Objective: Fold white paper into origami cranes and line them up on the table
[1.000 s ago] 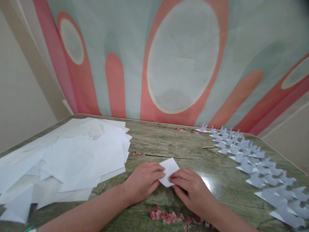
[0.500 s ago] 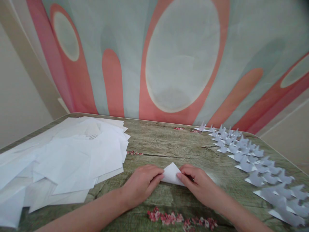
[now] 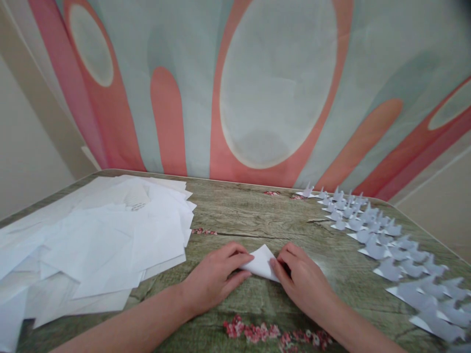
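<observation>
Between my two hands a small folded sheet of white paper (image 3: 260,264) lies low over the table, its pointed corner aimed away from me. My left hand (image 3: 220,272) pinches the paper's left end between thumb and fingers. At the other end my right hand (image 3: 297,274) grips the right side, thumb on top and fingers curled behind. Both ends of the paper are partly covered by the fingers.
A wide, messy pile of white paper sheets (image 3: 106,245) spreads over the left side of the table (image 3: 235,211). Along the right stand rows of several folded white paper birds (image 3: 373,247). A patterned curtain (image 3: 198,98) rises behind the table's far edge.
My left thumb has spread away from the fingers, and the paper's left end is slightly raised and more tilted. My right hand has shifted a little. The view has moved slightly.
</observation>
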Tool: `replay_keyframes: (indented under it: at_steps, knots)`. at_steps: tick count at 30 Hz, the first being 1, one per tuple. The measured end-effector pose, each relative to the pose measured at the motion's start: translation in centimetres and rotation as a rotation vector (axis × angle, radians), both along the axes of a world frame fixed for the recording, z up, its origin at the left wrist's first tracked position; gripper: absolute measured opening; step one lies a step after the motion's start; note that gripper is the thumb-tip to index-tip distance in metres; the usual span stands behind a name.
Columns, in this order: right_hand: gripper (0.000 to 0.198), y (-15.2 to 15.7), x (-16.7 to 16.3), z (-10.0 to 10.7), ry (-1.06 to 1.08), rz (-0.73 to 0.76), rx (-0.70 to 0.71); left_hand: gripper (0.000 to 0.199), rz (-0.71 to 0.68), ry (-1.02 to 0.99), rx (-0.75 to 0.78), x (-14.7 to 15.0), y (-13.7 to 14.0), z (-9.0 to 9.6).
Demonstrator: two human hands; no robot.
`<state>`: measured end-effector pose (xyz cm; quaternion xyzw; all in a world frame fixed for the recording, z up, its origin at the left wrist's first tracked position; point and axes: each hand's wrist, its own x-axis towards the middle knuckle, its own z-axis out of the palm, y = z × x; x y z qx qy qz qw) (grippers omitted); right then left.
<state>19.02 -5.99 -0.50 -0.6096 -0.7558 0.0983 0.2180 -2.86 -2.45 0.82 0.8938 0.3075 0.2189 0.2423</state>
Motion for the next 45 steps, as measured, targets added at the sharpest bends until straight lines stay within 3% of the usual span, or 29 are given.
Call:
replay_keyframes:
  at_steps: [11,20,45]
  knots:
    - [0.023,0.13,-0.02,-0.60,-0.066,-0.029,0.038,0.031,-0.079,0.122,0.193,0.00,-0.07,-0.67]
    - [0.021,0.23,-0.12,-0.47,-0.084,-0.034,0.023,0.042,-0.145,0.150,0.175,0.02,0.07,-0.77]
    - [0.022,0.53,-0.19,-0.67,-0.166,-0.055,-0.008,0.040,-0.155,0.219,0.199,0.18,-0.04,-0.68]
